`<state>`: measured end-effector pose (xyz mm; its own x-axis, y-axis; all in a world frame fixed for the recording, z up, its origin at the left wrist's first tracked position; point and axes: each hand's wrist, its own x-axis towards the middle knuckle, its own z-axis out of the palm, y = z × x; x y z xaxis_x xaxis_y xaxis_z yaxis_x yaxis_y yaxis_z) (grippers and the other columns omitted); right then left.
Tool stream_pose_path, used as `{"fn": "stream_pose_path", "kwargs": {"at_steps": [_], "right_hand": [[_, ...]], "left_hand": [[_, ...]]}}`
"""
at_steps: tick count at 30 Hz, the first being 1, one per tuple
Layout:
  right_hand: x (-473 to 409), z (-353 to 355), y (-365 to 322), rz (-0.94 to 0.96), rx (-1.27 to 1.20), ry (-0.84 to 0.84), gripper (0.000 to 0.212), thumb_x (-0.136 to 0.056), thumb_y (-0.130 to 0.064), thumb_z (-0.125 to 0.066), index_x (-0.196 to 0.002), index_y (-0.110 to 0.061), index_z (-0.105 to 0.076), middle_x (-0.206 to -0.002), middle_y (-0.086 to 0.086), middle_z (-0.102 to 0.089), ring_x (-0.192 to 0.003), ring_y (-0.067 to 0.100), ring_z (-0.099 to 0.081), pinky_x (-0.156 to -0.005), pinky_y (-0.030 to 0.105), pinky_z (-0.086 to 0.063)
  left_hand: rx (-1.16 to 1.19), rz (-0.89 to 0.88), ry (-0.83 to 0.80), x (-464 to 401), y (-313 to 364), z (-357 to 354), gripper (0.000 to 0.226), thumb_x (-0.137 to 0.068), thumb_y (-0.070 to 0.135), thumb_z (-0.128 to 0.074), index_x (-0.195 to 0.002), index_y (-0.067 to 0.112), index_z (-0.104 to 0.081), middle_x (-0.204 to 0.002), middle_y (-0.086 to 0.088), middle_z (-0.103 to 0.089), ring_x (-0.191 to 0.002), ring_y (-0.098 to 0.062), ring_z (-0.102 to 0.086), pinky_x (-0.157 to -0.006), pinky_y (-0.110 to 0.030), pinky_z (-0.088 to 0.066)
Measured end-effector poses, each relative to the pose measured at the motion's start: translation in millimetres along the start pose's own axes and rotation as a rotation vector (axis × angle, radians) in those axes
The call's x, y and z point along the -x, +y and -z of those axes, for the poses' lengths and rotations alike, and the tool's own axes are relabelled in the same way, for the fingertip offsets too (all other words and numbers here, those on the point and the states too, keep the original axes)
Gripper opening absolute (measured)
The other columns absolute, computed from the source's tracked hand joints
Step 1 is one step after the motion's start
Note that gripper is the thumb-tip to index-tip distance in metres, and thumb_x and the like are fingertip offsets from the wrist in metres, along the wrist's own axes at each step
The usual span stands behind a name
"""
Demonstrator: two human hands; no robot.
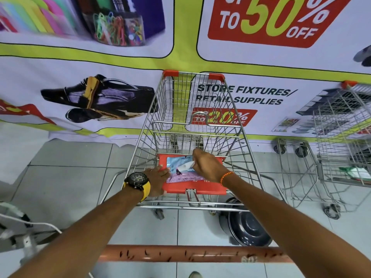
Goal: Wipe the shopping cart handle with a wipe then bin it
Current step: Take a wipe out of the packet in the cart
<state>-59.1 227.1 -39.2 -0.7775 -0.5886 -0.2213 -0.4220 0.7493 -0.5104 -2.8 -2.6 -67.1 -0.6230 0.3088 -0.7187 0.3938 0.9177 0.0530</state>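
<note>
Scuffed and streaked with dark marks, the orange cart handle [192,254] runs across the near edge, not yet wiped. Beyond it, the left hand [156,178] lies flat, pinning a pack of wipes [180,170] to the red child-seat flap [192,187], so the right hand [206,164] can pinch a white wipe [186,166] out

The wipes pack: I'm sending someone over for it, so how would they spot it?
Find the shopping cart facing the sale banner and look at its red fold-down child seat. The wipes pack lies flat there, under both hands. It is the only soft blue-and-pink packet, with a white wipe poking out.
</note>
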Motion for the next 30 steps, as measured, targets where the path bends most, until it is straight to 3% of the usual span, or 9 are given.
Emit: {"fn": "stream_pose_path", "kwargs": {"at_steps": [6, 9, 12, 14, 17, 21, 23, 26, 30], "right_hand": [[19.5, 8.3, -4.1, -0.097, -0.31, 0.279, 0.015, -0.092, 0.001, -0.056, -0.091, -0.013, -0.053, -0.078, 0.011, -0.065, -0.071, 0.031, -0.066, -0.063, 0.043, -0.055], [26.1, 14.2, -16.4, -0.131, -0.541, 0.404, 0.019, -0.097, 0.003, -0.052, -0.101, -0.015, -0.059, -0.092, 0.012, -0.066, -0.078, 0.031, -0.07, -0.066, 0.042, -0.063], [31.5, 23.8, -31.1, -0.193, -0.773, 0.451, 0.028, -0.1, 0.005, -0.049, -0.091, -0.016, -0.067, -0.099, 0.008, -0.067, -0.065, 0.022, -0.065, -0.057, 0.032, -0.059], [34.1, 29.6, -40.8, -0.269, -0.962, 0.426, 0.037, -0.099, 0.007, -0.047, -0.083, -0.016, -0.07, -0.102, 0.007, -0.069, -0.06, 0.014, -0.061, -0.052, 0.023, -0.053], [40.1, 38.0, -54.4, -0.28, -1.284, 0.366, 0.032, -0.097, 0.006, -0.052, -0.081, -0.013, -0.073, -0.096, 0.006, -0.071, -0.075, 0.015, -0.062, -0.054, 0.021, -0.051], [50.7, 48.1, -76.9, -0.211, -1.416, 0.319, 0.015, -0.092, -0.001, -0.068, -0.085, -0.013, -0.073, -0.084, -0.001, -0.072, -0.073, 0.013, -0.062, -0.054, 0.02, -0.051], [57.0, 53.7, -90.5, -0.217, -1.432, 0.335, 0.02, -0.093, 0.0, -0.068, -0.084, -0.017, -0.074, -0.083, -0.003, -0.073, -0.072, 0.012, -0.063, -0.053, 0.021, -0.052], [65.7, 63.1, -105.4, -0.277, -1.358, 0.405, 0.015, -0.095, 0.002, -0.063, -0.095, -0.01, -0.072, -0.087, -0.001, -0.076, -0.077, 0.013, -0.069, -0.056, 0.024, -0.057], [84.5, 75.1, -127.5, -0.34, -1.284, 0.534, 0.02, -0.096, 0.007, -0.059, -0.098, -0.005, -0.074, -0.091, 0.002, -0.079, -0.083, 0.015, -0.075, -0.064, 0.025, -0.063]], "left_hand": [[-0.005, 0.006, 0.012, -1.9, 2.1, -2.8, 0.076, -0.095, 0.044, -0.045, -0.157, 0.022, -0.007, -0.168, -0.003, -0.002, -0.155, -0.029, 0.001, -0.124, -0.05, -0.016], [0.014, 0.005, 0.003, 0.2, 2.9, 0.0, 0.076, -0.096, 0.044, -0.046, -0.157, 0.021, -0.008, -0.168, -0.003, -0.003, -0.155, -0.03, 0.001, -0.124, -0.05, -0.015], [0.084, -0.013, 0.014, 9.4, 6.5, 10.0, 0.075, -0.097, 0.047, -0.044, -0.157, 0.017, -0.009, -0.168, -0.007, -0.003, -0.155, -0.032, -0.001, -0.125, -0.048, -0.015], [0.321, -0.06, 0.099, 20.2, 9.6, 23.8, 0.07, -0.097, 0.042, -0.049, -0.154, 0.011, -0.022, -0.164, -0.011, -0.02, -0.151, -0.036, -0.017, -0.121, -0.041, -0.024], [0.874, -0.147, 0.301, 45.6, 19.5, 48.0, 0.046, -0.1, 0.026, -0.052, -0.143, 0.012, -0.043, -0.145, -0.01, -0.052, -0.131, -0.029, -0.051, -0.108, -0.034, -0.041], [1.623, -0.2, 0.378, 85.2, 37.3, 67.4, 0.037, -0.101, 0.026, -0.045, -0.135, 0.01, -0.052, -0.137, -0.008, -0.061, -0.126, -0.025, -0.058, -0.109, -0.044, -0.045], [1.664, -0.188, 0.488, 103.7, 40.4, 68.2, 0.032, -0.1, 0.022, -0.051, -0.125, 0.005, -0.057, -0.124, -0.01, -0.068, -0.113, -0.024, -0.065, -0.098, -0.04, -0.052], [1.629, -0.1, 0.742, 125.1, 35.5, 63.4, 0.012, -0.094, 0.014, -0.061, -0.091, 0.003, -0.063, -0.09, -0.011, -0.066, -0.085, -0.022, -0.06, -0.078, -0.036, -0.046], [1.638, 0.044, 0.919, 161.8, 20.2, 49.4, 0.007, -0.082, 0.01, -0.076, -0.081, 0.013, -0.07, -0.08, -0.009, -0.069, -0.07, -0.018, -0.067, -0.057, -0.027, -0.056]]}}
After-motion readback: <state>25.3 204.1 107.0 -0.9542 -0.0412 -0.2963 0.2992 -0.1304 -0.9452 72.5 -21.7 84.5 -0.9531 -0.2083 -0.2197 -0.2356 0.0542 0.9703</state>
